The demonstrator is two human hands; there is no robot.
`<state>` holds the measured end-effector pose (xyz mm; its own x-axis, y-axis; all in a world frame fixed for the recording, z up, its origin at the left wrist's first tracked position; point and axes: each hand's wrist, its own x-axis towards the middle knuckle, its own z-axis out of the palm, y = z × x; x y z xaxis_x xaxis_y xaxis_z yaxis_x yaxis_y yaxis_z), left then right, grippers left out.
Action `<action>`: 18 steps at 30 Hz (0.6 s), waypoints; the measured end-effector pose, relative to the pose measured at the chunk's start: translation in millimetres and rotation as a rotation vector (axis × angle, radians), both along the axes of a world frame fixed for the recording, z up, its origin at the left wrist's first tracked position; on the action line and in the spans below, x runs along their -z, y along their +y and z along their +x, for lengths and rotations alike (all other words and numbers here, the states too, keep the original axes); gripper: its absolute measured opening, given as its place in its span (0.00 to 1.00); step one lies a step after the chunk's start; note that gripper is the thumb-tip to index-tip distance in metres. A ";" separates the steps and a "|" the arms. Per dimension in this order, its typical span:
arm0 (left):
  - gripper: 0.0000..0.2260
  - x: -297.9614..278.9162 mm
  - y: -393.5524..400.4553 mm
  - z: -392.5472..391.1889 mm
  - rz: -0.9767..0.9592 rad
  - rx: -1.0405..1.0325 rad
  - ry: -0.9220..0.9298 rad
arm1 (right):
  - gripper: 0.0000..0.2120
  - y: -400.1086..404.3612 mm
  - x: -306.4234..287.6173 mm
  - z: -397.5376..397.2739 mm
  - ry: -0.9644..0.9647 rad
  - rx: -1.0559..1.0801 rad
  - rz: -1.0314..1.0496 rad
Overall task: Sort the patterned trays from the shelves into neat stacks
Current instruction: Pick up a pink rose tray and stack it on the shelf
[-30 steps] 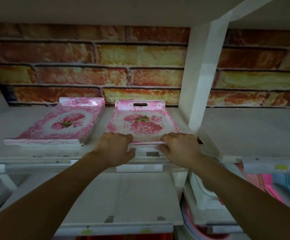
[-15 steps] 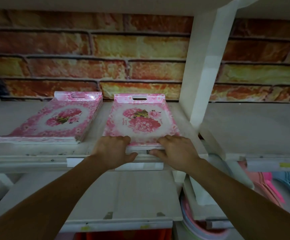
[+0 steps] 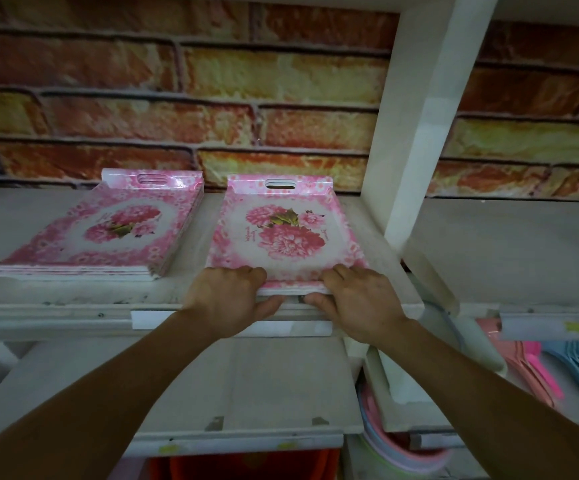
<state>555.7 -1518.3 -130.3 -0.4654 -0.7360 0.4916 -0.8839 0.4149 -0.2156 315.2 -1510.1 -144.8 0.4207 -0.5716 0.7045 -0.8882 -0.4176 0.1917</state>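
Your left hand [image 3: 227, 299] and right hand [image 3: 357, 301] each pinch the near edge of the pink floral rectangular plastic trays [image 3: 286, 237] — fingers over the rim, thumbs beneath — likely to square the small pile on the pale, dusty wooden shelf [image 3: 73, 296]. Just beside it to the left sits a second stack of pink flower-patterned trays [image 3: 108, 233], fanned slightly at its near edge, so it probably needs squaring too. A white upright post [image 3: 419, 116] stands right of the trays — behind everything, a red-and-yellow brick-pattern wall [image 3: 177, 98].
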 end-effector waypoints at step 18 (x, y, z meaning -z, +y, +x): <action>0.30 -12.9 19.3 -9.9 0.092 -0.109 -0.032 | 0.27 29.7 -17.1 0.6 0.047 0.152 0.248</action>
<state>545.8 -1499.0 -117.4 -0.3946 -0.8244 0.4058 -0.9181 0.3360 -0.2101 315.7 -1480.4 -127.7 0.3459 -0.7830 0.5169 -0.9368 -0.3195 0.1427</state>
